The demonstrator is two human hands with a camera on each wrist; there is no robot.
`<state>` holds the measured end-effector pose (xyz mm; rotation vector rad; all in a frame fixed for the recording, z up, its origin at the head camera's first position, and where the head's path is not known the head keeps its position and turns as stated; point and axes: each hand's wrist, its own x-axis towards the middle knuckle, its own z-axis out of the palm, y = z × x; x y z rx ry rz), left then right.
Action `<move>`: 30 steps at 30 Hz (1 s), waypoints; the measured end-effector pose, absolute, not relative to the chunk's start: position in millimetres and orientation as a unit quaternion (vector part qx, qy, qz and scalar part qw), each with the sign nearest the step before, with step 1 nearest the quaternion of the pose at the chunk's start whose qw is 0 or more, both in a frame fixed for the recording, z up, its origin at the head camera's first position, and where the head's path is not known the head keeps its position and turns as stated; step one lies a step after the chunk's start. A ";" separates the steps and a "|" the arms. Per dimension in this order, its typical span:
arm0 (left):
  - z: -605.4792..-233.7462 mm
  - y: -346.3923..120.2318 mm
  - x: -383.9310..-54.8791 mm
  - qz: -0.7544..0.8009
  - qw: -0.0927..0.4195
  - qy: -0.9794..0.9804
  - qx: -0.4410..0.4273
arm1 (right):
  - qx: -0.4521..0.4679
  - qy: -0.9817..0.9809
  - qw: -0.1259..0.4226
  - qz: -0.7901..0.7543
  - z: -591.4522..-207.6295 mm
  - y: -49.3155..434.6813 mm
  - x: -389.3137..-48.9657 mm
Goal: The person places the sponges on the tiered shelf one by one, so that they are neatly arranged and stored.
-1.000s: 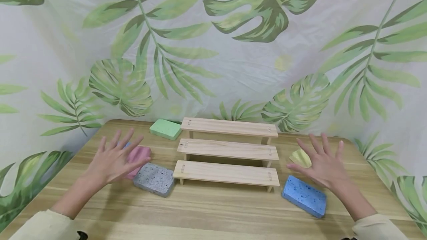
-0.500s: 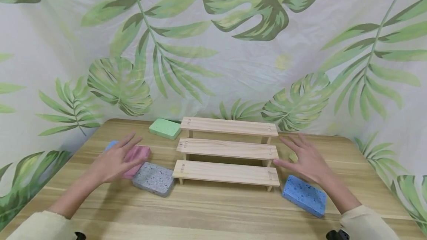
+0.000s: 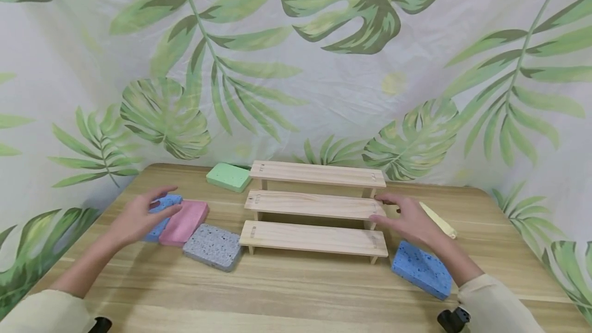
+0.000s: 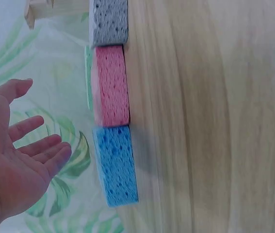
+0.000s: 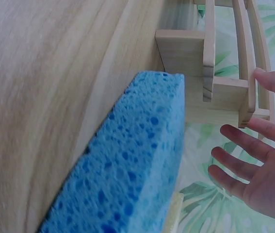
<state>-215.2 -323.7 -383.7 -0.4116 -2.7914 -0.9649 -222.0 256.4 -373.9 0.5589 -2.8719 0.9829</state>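
Observation:
My left hand [image 3: 139,216], fingers loosely bent and holding nothing, hovers over a blue sponge [image 3: 165,208]. Beside that sponge lie a pink sponge [image 3: 186,224] and a grey speckled sponge [image 3: 213,247]; the left wrist view shows all three in a row. My right hand [image 3: 409,218] is at the right end of the middle tier of a three-tier wooden stand [image 3: 314,204]. Its thumb and index finger straddle the plank's end, with the thumb [image 5: 270,81] seemingly touching the wood. The other fingers are spread loosely. Another blue sponge [image 3: 422,270] lies below the right wrist.
A green sponge [image 3: 228,177] lies behind the stand's left side. A pale yellow sponge [image 3: 438,220] sits right of my right hand, partly hidden by it. The wooden table [image 3: 287,297] ends at a leaf-patterned cloth [image 3: 324,91] behind.
My right hand has moved left to the middle tier's end, uncovering the yellow sponge. The left hand has lowered and drawn left, its spread fingers relaxing and the left blue sponge coming into view.

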 end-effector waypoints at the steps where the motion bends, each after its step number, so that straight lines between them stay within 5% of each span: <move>1: -384.5 -326.1 -216.1 -0.323 0.082 -0.933 -0.136 | 0.180 -0.928 0.027 0.324 -374.5 256.0 -222.6; 30: -401.9 -367.2 -231.0 -0.224 0.016 -0.971 -0.086 | 0.160 -0.892 -0.030 0.422 -384.9 260.2 -225.0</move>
